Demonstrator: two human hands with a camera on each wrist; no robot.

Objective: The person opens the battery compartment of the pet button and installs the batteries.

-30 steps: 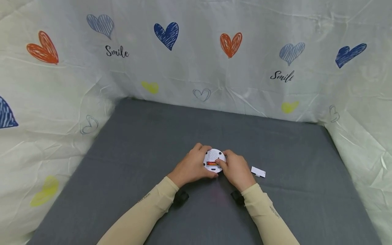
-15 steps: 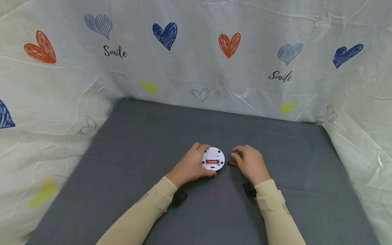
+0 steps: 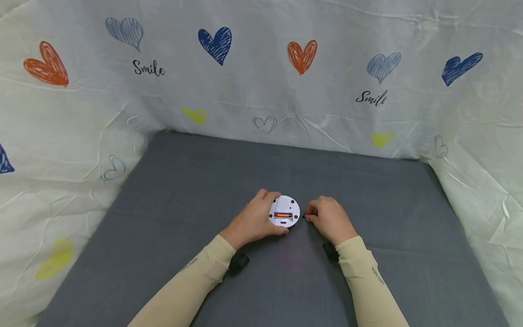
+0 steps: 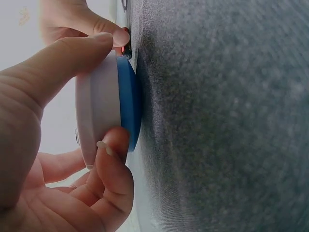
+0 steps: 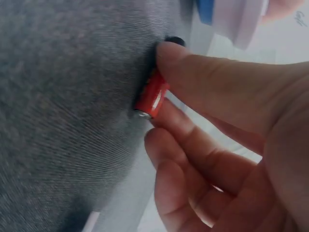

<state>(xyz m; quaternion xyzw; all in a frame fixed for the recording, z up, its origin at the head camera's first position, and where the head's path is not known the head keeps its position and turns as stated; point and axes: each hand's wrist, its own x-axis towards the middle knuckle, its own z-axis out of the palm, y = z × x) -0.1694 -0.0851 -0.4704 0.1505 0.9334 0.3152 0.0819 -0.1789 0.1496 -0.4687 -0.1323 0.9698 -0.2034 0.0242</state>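
Fingers point(image 5: 203, 77) of the right hand point(image 3: 331, 220) seemingly pinch a red battery point(image 5: 152, 99).

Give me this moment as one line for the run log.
left hand: grips round white device, one battery seated | right hand: pinches red battery on grey mat, beside device

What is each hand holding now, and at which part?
The left hand grips the round white device by its rim. The right hand pinches a red battery along its side, against the grey mat.
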